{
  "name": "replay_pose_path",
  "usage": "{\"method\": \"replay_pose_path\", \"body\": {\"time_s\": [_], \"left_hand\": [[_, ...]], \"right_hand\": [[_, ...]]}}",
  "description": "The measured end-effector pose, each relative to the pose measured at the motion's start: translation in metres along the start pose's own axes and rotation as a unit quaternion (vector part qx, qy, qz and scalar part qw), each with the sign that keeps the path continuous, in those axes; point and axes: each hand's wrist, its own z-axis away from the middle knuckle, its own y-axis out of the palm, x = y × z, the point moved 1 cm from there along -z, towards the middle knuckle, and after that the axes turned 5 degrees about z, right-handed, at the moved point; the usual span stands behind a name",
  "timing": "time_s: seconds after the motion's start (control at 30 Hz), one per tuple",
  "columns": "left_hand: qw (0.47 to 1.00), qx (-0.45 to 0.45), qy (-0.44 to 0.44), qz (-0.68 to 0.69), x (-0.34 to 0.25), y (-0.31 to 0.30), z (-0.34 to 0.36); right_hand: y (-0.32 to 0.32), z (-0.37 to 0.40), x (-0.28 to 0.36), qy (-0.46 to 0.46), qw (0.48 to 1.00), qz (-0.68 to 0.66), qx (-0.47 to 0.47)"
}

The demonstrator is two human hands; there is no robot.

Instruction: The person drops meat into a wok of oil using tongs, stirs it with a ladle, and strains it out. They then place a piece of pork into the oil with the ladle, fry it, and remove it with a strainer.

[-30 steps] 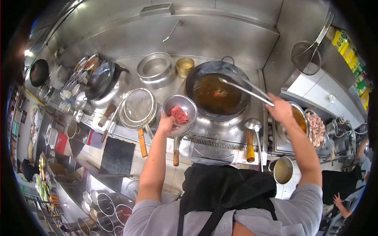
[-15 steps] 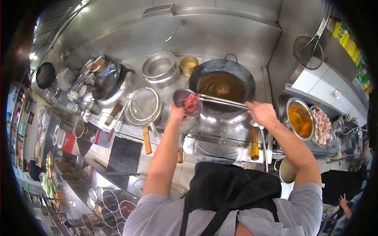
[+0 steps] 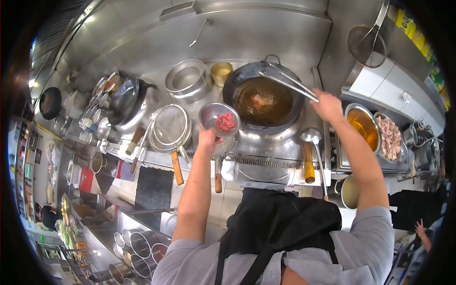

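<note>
My left hand [image 3: 208, 138] grips the rim of a small metal bowl [image 3: 206, 115] holding several pieces of raw red meat [image 3: 225, 121]. The bowl is level, just left of a dark wok [image 3: 230, 95]. In my right hand [image 3: 327, 107] are long metal tongs [image 3: 295, 86], their tips apart above the far side of the wok with nothing visible between them. Brown oil [image 3: 278, 107] fills the wok's bottom, and a reddish piece of food [image 3: 260, 101] bubbles in its middle.
Left of the bowl lie wire strainers [image 3: 171, 124], with a metal pot [image 3: 187, 78] and a brass-coloured container [image 3: 221, 72] behind. A ladle [image 3: 311, 136] and bamboo brush [image 3: 308, 161] lie right. Farther right stand an oil bowl [image 3: 363, 126] and a tray of meat pieces [image 3: 389, 137].
The tongs have swung from the bowl's meat out over the wok, my right hand rising with them. Bubbling around the food in the oil has grown. The view has shifted slightly.
</note>
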Motion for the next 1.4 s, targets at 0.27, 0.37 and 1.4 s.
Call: {"method": "replay_pose_path", "body": {"time_s": [0.27,0.37,1.4], "left_hand": [[0.99,-0.033,0.108,-0.082,-0.019,0.035,0.02],[0.987,-0.029,0.121,-0.1,-0.013,0.058,0.016],[0.992,-0.084,-0.028,0.093,0.072,-0.128,0.158]], "right_hand": [[-0.015,0.067,0.034,-0.189,0.98,0.037,0.051],[0.02,0.071,0.044,-0.192,0.98,0.03,0.031],[0.193,0.309,-0.161,0.318,0.789,-0.511,0.123]]}}
